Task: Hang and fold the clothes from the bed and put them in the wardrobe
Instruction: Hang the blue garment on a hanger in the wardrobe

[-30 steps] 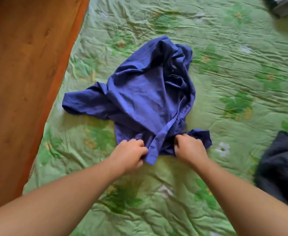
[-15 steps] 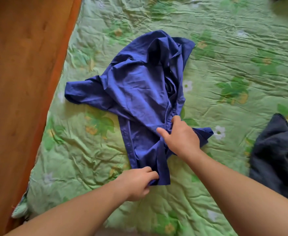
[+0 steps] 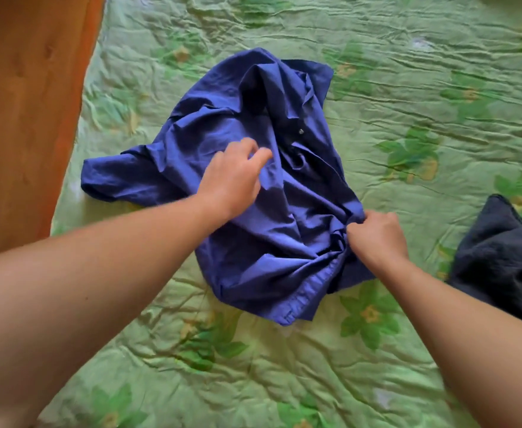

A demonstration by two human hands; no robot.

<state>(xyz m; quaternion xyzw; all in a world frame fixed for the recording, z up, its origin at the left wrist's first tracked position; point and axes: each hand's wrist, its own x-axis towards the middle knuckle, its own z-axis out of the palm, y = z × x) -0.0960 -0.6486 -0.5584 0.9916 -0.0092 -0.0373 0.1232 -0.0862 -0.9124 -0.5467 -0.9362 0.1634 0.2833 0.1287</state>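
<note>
On the bed (image 3: 423, 97), covered by a green quilt with a flower print, a blue button-up shirt (image 3: 253, 118) lies crumpled, roughly mid-frame. One sleeve (image 3: 114, 177) sticks out to the left toward the wooden panel (image 3: 22, 118) that runs along the bed's left edge. A small button (image 3: 300, 131) shows near the shirt's upper middle. The lighter hem band (image 3: 303, 301) faces the person at the near side, bunched and folded over.

Left grip (image 3: 232, 180): a bare hand, reached over the shirt's middle, palm down, fingers (image 3: 249, 146) loosely bent with thumb and forefinger a little apart. It is slightly blurred, so cannot tell if it pinches cloth or only touches it.

Right grip (image 3: 377, 236): a bare hand at the shirt's right edge, fingers curled tight, clutching a gathered bunch of blue fabric. Creases fan out from that fist across the lower shirt.

Both forearms are bare and come in from the bottom of the frame.

A dark grey garment (image 3: 500, 257) sits heaped on the quilt at the right edge, near the right forearm, apart from the shirt. The far top-right corner is blurred.
</note>
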